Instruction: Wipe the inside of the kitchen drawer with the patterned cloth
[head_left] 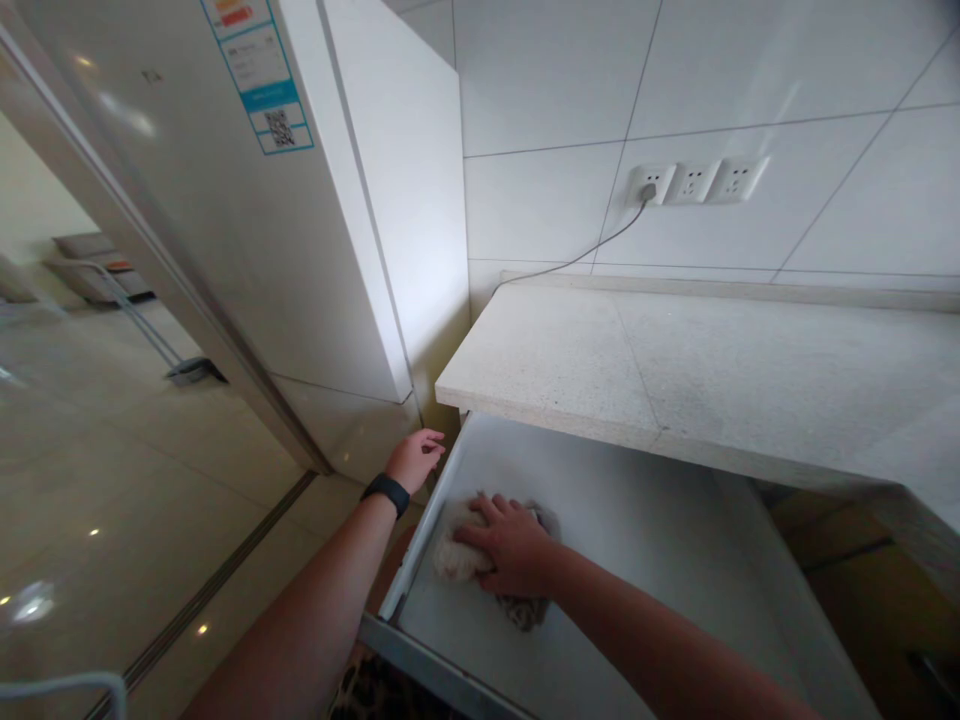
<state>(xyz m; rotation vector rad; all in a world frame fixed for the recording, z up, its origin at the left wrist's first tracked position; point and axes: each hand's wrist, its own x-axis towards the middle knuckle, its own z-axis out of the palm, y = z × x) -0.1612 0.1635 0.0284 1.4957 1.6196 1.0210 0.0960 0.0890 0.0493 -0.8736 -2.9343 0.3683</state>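
Note:
My right hand [517, 550] presses a bunched, fluffy pale cloth [459, 555] onto the bottom of a pulled-out white drawer [630, 540]. Its fingers curve over the cloth, and a brown patterned part sticks out below the palm. Just outside the drawer's left side wall [427, 540] is my left hand [415, 460], with a dark band on the wrist. Its fingers are loosely bent and apart, with nothing in them. Whether it touches the wall's edge I cannot tell.
A pale stone countertop [570, 350] overhangs the drawer's back. To the left stands a tall white refrigerator [300, 250] with a label. A plugged cord [577, 262] runs from the wall sockets [694, 182]. Further left, a dustpan [191, 372] stands on the tiled floor.

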